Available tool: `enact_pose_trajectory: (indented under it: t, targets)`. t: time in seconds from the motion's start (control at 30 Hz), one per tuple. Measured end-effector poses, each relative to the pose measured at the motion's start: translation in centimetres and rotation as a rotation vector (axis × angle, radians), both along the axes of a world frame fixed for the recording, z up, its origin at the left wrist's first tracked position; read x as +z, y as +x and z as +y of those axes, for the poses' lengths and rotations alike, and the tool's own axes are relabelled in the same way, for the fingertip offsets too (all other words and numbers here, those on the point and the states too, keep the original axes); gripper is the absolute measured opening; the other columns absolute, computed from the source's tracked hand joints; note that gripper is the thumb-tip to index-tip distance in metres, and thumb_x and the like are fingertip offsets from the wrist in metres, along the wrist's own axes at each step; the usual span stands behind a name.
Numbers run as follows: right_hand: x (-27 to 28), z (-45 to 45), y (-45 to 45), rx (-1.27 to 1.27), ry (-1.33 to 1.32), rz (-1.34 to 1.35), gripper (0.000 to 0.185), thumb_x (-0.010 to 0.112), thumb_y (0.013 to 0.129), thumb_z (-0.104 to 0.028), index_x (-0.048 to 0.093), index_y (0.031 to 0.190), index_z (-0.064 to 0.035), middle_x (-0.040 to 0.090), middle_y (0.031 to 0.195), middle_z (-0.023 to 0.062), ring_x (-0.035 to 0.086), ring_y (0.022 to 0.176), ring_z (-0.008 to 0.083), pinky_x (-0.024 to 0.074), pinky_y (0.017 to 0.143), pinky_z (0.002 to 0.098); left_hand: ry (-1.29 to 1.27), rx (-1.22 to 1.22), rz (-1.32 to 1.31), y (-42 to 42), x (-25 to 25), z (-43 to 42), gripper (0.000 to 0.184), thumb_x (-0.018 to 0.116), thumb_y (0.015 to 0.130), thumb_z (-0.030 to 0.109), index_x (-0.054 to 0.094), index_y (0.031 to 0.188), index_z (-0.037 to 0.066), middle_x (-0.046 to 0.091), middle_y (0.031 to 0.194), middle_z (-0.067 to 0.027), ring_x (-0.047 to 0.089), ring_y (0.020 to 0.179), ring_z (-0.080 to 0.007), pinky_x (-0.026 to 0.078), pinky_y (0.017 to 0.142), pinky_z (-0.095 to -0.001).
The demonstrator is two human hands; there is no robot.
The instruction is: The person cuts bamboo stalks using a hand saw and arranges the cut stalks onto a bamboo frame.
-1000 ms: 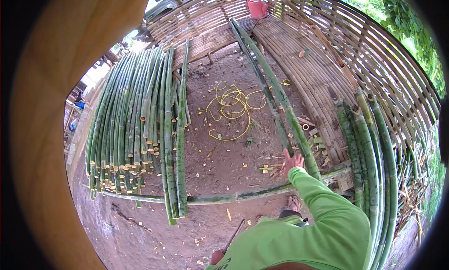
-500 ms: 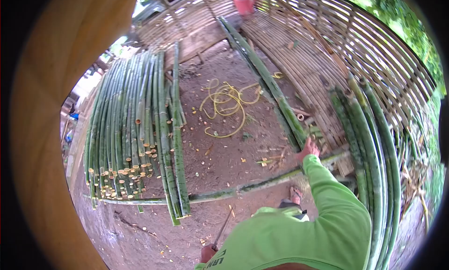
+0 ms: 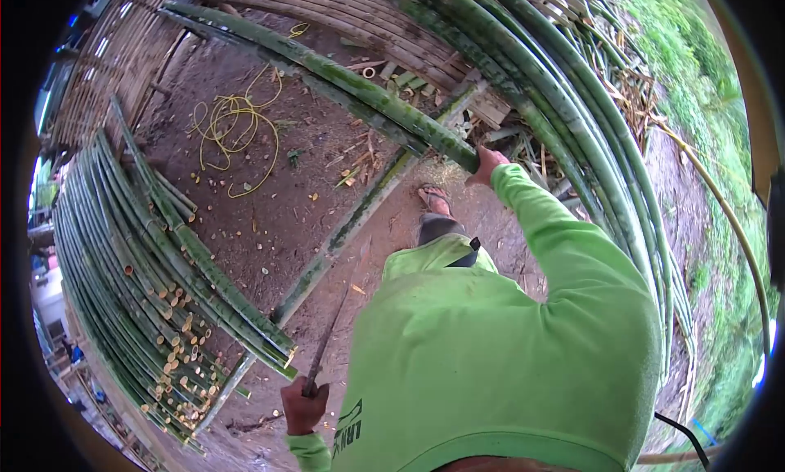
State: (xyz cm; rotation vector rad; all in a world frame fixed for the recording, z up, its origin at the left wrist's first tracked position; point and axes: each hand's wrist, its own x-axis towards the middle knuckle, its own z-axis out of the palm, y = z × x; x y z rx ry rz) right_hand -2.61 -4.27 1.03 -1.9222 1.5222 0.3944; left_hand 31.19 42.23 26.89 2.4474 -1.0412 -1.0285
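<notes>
Dirt ground (image 3: pixel 245 263) underfoot, slat deck (image 3: pixel 343 0) beyond, a big stack (image 3: pixel 106 251) of cut lengths on my L, more long stems (image 3: pixel 564 96) on my R. Pole (image 3: pixel 360 88) I'm on slants from the far slats to just in front of me, over the cross pole (image 3: pixel 352 225), w/ a 2nd pole (image 3: pixel 376 122) alongside, ending short of it. R hand (image 3: pixel 489 165) is wrapped on its near end; underside's hidden, so can't tell how firm. L hand (image 3: pixel 305 408) is clenched on the handle of a blade (image 3: pixel 329 333), held low & apart from the pole.

Risks, IMO: just 1 hand on it & the skin looks slick, so it could roll on the cross pole or slip, esp. if the far end shifts. Sandalled foot (image 3: pixel 436 199) is near that end, so a drop might catch toes. Cut rim may be sharp on bare fingers. Blade's uncovered; if I trip, e.g. over the cross pole, it could swing into me. A knock might also set the 2nd pole rolling.
</notes>
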Motion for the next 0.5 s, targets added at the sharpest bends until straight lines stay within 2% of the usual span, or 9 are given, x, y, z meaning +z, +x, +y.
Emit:
enact_pose_trajectory:
  t: [0.1, 0.2, 0.23, 0.33, 0.37, 0.47, 0.5]
  targets:
    - [-0.7, 0.7, 0.7, -0.091, -0.092, 0.055, 0.058, 0.073, 0.062, -0.029, 0.054, 0.112, -0.005, 0.065, 0.103, 0.0198, 0.062, 0.1, 0.0363, 0.0506, 0.085, 0.0438, -0.143, -0.189, 0.021, 1.2, -1.6, -5.3, 0.035, 0.075, 0.068, 0.012, 0.044, 0.055, 0.006, 0.044, 0.046, -0.0033, 0.042, 0.042, -0.011, 0.035, 0.042, -0.0295]
    - [-1.3, 0.8, 0.5, -0.097, -0.098, 0.048, 0.058, 0.075, 0.061, -0.029, 0.055, 0.111, -0.0054, 0.065, 0.102, 0.0187, 0.062, 0.099, 0.0363, 0.0507, 0.085, 0.0444, -0.381, -0.123, 0.22, 0.3, -8.4, -11.9, 0.03, 0.072, 0.073, 0.009, 0.044, 0.063, 0.007, 0.044, 0.051, 0.0001, 0.041, 0.05, -0.0067, 0.035, 0.046, -0.0271]
    - [-1.1, 0.7, 0.5, -0.102, -0.082, 0.06, 0.061, 0.077, 0.062, -0.033, 0.056, 0.111, -0.0057, 0.065, 0.105, 0.019, 0.062, 0.1, 0.0365, 0.0505, 0.086, 0.043, -0.355, -0.176, 0.257, -0.4, -9.4, -15.0, 0.029, 0.071, 0.075, 0.007, 0.044, 0.065, 0.007, 0.043, 0.054, 0.001, 0.041, 0.053, -0.0066, 0.035, 0.047, -0.0261]
    - [0.2, 0.1, 0.9, -0.127, -0.061, -0.186, 0.069, 0.079, 0.062, -0.042, 0.058, 0.117, -0.0051, 0.064, 0.11, 0.0206, 0.061, 0.104, 0.0362, 0.0486, 0.09, 0.041, -0.356, -0.264, 0.281, -2.2, -14.4, -21.5, 0.026, 0.069, 0.076, 0.01, 0.045, 0.066, 0.007, 0.04, 0.054, 0.0009, 0.04, 0.052, -0.0088, 0.036, 0.048, -0.0286]
    - [1.2, -0.2, 1.9, -0.204, -0.087, -0.185, 0.078, 0.073, 0.067, -0.055, 0.057, 0.124, -0.0037, 0.062, 0.115, 0.0222, 0.059, 0.109, 0.0357, 0.0457, 0.095, 0.0396, -0.366, -0.312, 0.247, -2.6, -15.5, -23.3, 0.025, 0.069, 0.076, 0.012, 0.046, 0.066, 0.007, 0.04, 0.053, 0.0001, 0.04, 0.05, -0.0107, 0.037, 0.047, -0.0302]
    - [-1.2, -2.7, 3.1, -0.266, -0.073, -0.238, 0.083, 0.063, 0.071, -0.064, 0.056, 0.125, -0.0018, 0.061, 0.117, 0.0226, 0.057, 0.113, 0.0354, 0.0438, 0.098, 0.0397, -0.374, -0.42, 0.172, -3.5, -17.9, -26.5, 0.024, 0.068, 0.075, 0.014, 0.047, 0.067, 0.007, 0.044, 0.053, -0.003, 0.043, 0.047, -0.0168, 0.038, 0.048, -0.034]
    - [-0.8, -3.0, 3.5, -0.268, -0.039, -0.256, 0.079, 0.054, 0.077, -0.066, 0.057, 0.124, -0.0026, 0.062, 0.116, 0.0235, 0.058, 0.111, 0.0364, 0.0439, 0.097, 0.0405, -0.371, -0.429, 0.147, -3.7, -17.9, -27.1, 0.024, 0.068, 0.075, 0.014, 0.046, 0.066, 0.007, 0.046, 0.054, -0.0049, 0.045, 0.046, -0.0212, 0.04, 0.048, -0.0361]
